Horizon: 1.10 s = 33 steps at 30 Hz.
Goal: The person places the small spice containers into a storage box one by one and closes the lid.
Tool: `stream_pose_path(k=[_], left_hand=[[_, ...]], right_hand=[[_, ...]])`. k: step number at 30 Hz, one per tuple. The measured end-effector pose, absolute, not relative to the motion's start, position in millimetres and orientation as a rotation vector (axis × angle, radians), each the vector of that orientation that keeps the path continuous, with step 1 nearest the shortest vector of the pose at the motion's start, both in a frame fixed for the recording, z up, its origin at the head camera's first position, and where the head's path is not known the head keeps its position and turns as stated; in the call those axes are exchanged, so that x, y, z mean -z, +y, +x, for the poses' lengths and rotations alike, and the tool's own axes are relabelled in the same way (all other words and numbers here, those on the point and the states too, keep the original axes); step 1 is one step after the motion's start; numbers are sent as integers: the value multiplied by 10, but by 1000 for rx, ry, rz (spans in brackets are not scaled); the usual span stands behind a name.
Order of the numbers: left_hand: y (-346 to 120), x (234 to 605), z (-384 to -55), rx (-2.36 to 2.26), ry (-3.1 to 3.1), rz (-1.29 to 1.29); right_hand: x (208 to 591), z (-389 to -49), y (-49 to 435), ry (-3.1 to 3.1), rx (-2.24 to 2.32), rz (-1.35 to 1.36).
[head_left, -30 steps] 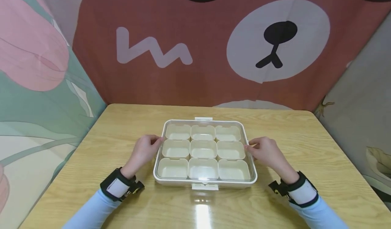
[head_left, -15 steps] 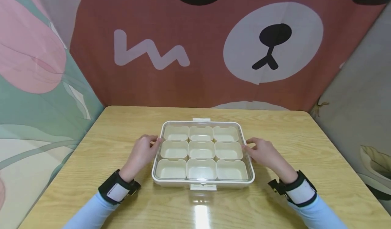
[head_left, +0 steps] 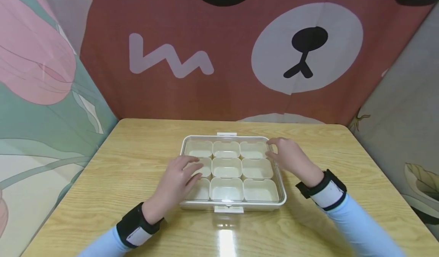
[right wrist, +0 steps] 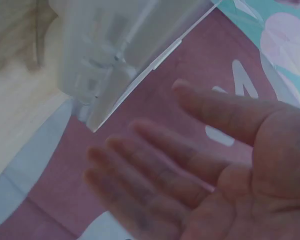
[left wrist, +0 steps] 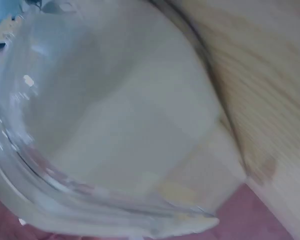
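A white storage box (head_left: 260, 204) with a clear lid lies flat on the wooden table. Through the lid show several cream square cups (head_left: 226, 168) in rows. My left hand (head_left: 175, 182) reaches over the box's left side, fingers loosely spread and hiding part of the left cups. At the far right corner is my right hand (head_left: 291, 158), its fingertips by the rim in the head view. The right wrist view shows that hand's fingers (right wrist: 160, 175) extended and apart, holding nothing. Blurred box walls (left wrist: 135, 125) fill most of the left wrist view.
White latches stick out at the box's front (head_left: 228, 209) and back (head_left: 226, 134). The wooden table (head_left: 144, 135) extends around the box. Behind it hangs a red-brown printed cloth (head_left: 223, 97), with patterned cloths at both sides.
Both hands have left the middle of the box's sides. The left hand has come in over the left cups; the right hand has moved up to the far right corner.
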<state>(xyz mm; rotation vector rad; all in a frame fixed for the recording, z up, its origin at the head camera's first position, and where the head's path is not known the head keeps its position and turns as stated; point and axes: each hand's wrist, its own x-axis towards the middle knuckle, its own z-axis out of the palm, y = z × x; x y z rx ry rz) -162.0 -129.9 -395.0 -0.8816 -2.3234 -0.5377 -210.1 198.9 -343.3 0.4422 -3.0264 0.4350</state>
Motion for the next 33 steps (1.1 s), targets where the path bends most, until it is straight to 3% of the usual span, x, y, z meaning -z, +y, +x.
stream_pose_path(k=[7,17,33], left_hand=[[-1141,3992,-1480,571,-2158,-1207],[-946,4029,-1335,527,-2064,-1432],[-900,4029,-1310,535,-2136,-1509]], right_hand=[[3420,-2414,1819,-2968,-410,869],[3382,-2816,1509,-2927,-414,1303],[3390,-3159,1259,-3044,-281,1413]])
